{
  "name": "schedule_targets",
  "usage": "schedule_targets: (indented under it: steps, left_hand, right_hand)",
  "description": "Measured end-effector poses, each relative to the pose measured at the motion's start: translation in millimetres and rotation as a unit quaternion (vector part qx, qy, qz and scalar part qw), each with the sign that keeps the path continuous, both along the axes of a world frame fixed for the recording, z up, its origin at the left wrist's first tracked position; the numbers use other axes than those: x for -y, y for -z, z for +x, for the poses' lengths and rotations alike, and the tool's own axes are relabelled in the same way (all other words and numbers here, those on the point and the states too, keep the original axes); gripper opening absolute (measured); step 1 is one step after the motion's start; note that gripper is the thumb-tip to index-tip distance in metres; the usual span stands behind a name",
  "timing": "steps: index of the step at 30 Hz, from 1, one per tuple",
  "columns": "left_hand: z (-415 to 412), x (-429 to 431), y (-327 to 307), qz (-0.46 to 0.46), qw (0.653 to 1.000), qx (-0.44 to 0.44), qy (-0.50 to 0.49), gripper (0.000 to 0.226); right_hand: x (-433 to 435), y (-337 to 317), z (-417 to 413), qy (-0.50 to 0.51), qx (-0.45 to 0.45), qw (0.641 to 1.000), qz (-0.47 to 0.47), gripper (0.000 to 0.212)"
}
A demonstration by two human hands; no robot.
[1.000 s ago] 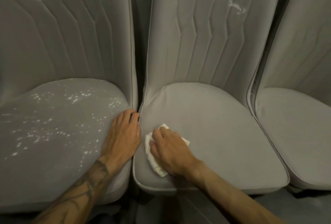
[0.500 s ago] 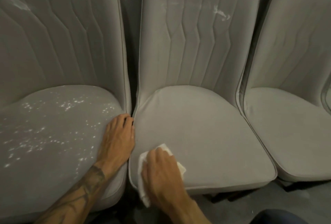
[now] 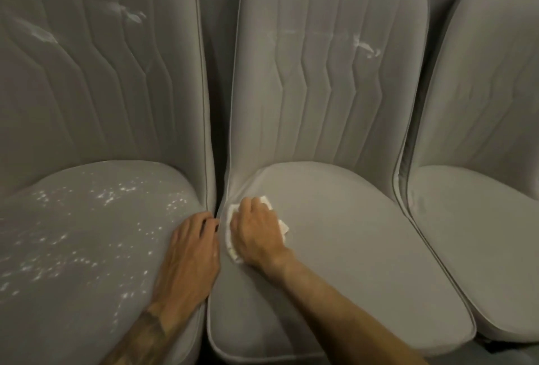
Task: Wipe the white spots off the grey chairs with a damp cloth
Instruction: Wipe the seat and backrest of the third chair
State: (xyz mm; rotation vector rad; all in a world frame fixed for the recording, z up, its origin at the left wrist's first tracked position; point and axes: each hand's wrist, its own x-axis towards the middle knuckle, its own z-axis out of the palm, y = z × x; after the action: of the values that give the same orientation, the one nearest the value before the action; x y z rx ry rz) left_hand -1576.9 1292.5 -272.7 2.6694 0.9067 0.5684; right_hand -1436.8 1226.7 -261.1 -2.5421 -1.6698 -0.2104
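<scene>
We are gripping the white cloth (image 3: 235, 254) with our right hand (image 3: 256, 233), fingers curled over it, at nine o'clock on the middle chair (image 3: 350, 248) seat, while our left hand (image 3: 189, 256) is resting flat, fingers released, at three o'clock on the spotted left chair (image 3: 73, 262).

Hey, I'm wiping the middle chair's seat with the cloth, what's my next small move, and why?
Probably lift the cloth in your right hand to the white smear high on this chair's backrest. The middle seat looks free of spots, so that smear seems the main mark left here; the left seat's spots can follow.
</scene>
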Motion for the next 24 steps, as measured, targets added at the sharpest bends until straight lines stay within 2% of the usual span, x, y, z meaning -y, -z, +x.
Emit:
schedule_targets:
  steps: [2,4,6,9,10,13,15,20,21,24]
  left_hand:
    - [2,0,1,-0.01,1.0,-0.011,-0.01,0.044]
    - [1,0,1,-0.007,1.0,-0.022,-0.007,0.046]
    - [0,0,0,0.007,0.999,-0.03,-0.005,0.048]
    - [1,0,-1,0.017,0.999,-0.029,-0.012,0.042]
    - [3,-1,-1,0.019,0.999,-0.027,-0.015,0.041]
    - [3,-2,0,0.033,0.999,-0.026,-0.016,0.04]
    - [3,-2,0,0.045,0.999,-0.019,-0.013,0.042]
    - [9,-4,2,0.068,0.998,0.001,-0.017,0.045]
    - [10,-4,2,0.07,0.997,0.006,-0.02,0.044]
    - [14,-6,3,0.08,0.996,0.017,-0.024,0.041]
  right_hand:
    - [2,1,-16,-0.076,-0.017,0.997,0.011,0.034]
    - [6,-7,-2,-0.1,-0.041,0.993,0.049,0.029]
    - [2,-14,25,-0.071,-0.03,0.997,0.019,0.027]
    - [-15,-13,43,0.062,-0.05,0.997,0.004,0.031]
    - [-21,-9,40,0.068,-0.055,0.996,0.014,0.032]
    - [-23,2,41,-0.001,-0.072,0.997,0.031,0.03]
    - [-23,0,62,0.002,-0.095,0.995,0.04,0.029]
    - [-24,-2,116,0.151,-0.094,0.984,0.026,0.033]
    - [-30,-1,113,0.151,-0.083,0.985,0.028,0.033]
    - [-49,7,86,0.062,-0.063,0.996,0.021,0.032]
